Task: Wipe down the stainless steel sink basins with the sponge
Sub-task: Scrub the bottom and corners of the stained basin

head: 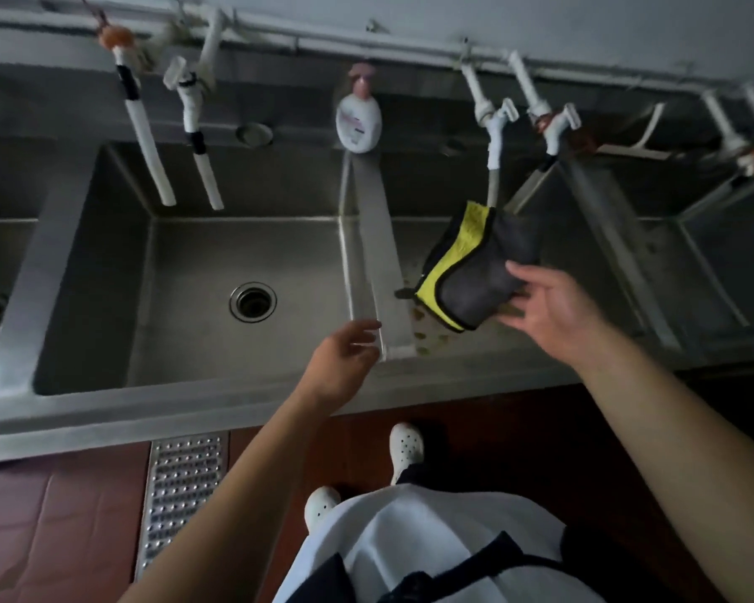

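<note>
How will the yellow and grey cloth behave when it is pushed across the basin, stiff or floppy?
Probably floppy: the cloth folds and droops from the right hand. Likely light, since fingertips alone hold it. It may bunch up when pushed.

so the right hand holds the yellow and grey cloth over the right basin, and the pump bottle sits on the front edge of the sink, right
Not quite. The head view shows the pump bottle at the back ledge above the divider, not the front edge. The right hand does hold the yellow and grey cloth over the right basin.
</note>
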`<state>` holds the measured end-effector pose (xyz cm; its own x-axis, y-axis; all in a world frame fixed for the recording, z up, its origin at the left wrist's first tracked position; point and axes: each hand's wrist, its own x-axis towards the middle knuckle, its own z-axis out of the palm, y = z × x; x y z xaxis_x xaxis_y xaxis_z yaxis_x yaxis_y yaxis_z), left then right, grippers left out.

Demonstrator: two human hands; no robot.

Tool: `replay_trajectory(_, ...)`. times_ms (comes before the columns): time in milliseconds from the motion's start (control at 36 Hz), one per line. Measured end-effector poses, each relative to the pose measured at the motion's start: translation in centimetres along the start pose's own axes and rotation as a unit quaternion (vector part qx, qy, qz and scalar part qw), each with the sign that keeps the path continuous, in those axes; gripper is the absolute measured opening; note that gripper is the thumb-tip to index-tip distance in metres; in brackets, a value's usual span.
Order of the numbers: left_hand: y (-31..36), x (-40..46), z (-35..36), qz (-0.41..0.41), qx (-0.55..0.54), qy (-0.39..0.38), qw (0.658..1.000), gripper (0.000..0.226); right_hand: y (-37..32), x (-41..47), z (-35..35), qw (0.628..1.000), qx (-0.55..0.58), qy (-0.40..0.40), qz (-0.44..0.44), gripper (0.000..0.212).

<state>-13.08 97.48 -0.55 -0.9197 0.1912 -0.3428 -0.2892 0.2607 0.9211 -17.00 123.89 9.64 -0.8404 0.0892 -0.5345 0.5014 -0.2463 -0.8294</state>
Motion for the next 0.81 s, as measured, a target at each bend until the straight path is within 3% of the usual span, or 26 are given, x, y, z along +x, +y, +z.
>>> replay_trajectory(167, -2.0, 1.7, 0.7, -0.113, 0.054, 0.039, 0.991, 0.04, 2.3, 2.5, -3.7, 0.985, 0.134, 0.103, 0.026, 0.027)
replay_trajectory(250, -2.5, 2.9, 1.3, -0.14, 0.074, 0.046, 0.986, 0.041, 3.7, 3.9, -5.8, 0.985, 0.097, 0.133, 0.042, 0.016)
replay_trajectory(389, -1.7, 6.1, 2.4, -0.154, 0.129, 0.065, 0.977, 0.044, 4.2, 7.8, -8.1, 0.975, -0.013, 0.214, 0.058, 0.016)
replay_trajectory(556, 0.2, 11.7, 3.9, -0.132, 0.256, 0.07, 0.955, 0.061, 4.9, 15.8, -10.2, 0.973, -0.143, 0.179, 0.035, 0.001)
replay_trajectory(639, 1.0, 15.8, 4.4, -0.146, 0.299, 0.069, 0.94, 0.074, 6.3, 20.7, -11.2, 0.967, -0.164, 0.186, 0.055, 0.009)
replay_trajectory(806, 2.2, 25.0, 5.6, -0.096, 0.417, 0.064, 0.902, 0.079, 8.6, 30.7, -14.6, 0.95, -0.181, 0.15, 0.205, 0.026)
